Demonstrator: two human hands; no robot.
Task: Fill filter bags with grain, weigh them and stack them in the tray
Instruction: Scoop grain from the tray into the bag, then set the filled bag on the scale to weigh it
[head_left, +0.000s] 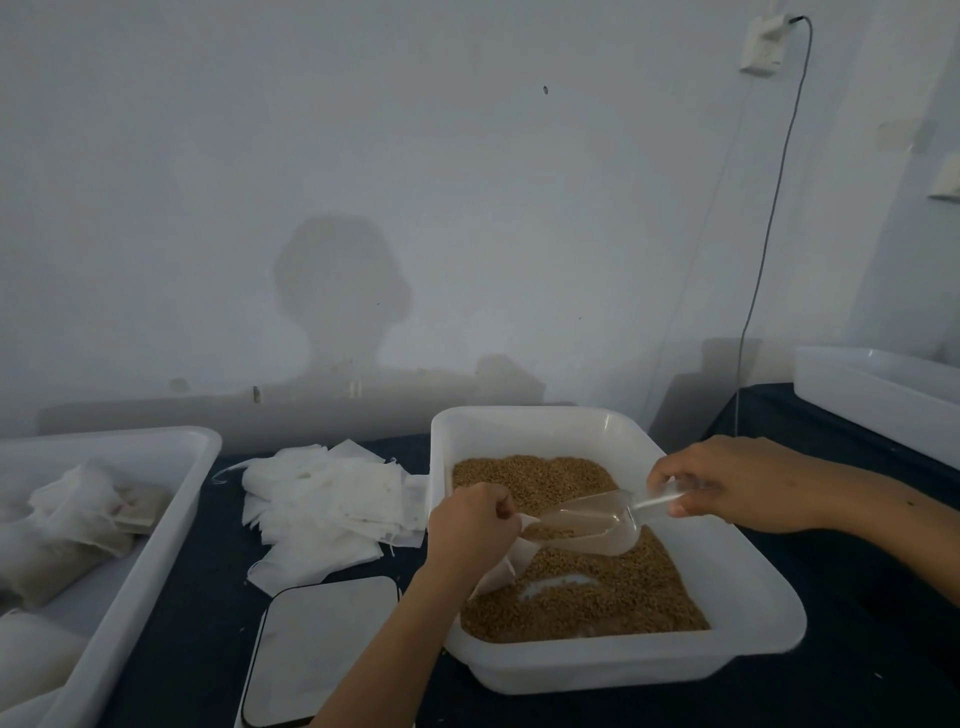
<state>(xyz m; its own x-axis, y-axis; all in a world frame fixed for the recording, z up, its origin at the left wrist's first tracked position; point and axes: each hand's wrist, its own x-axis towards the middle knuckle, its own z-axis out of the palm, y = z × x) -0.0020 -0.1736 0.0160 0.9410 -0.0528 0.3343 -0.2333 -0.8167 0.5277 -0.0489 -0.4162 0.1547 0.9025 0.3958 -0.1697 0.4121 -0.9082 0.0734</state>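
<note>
A white tub (758, 618) in front of me holds brown grain (587, 603). My right hand (737, 483) grips the handle of a clear plastic scoop (602, 525) that carries some grain and tilts toward the left. My left hand (472, 525) pinches the mouth of a white filter bag (506, 566) that hangs over the grain, right at the scoop's front lip. A flat scale (317, 649) lies left of the tub. The white tray (171, 499) at the left holds several filled bags (78, 525).
A loose pile of empty filter bags (322, 504) lies between the tray and the tub on the dark tabletop. Another white tub (883, 395) stands at the back right. A cable (763, 270) hangs down the wall from a socket.
</note>
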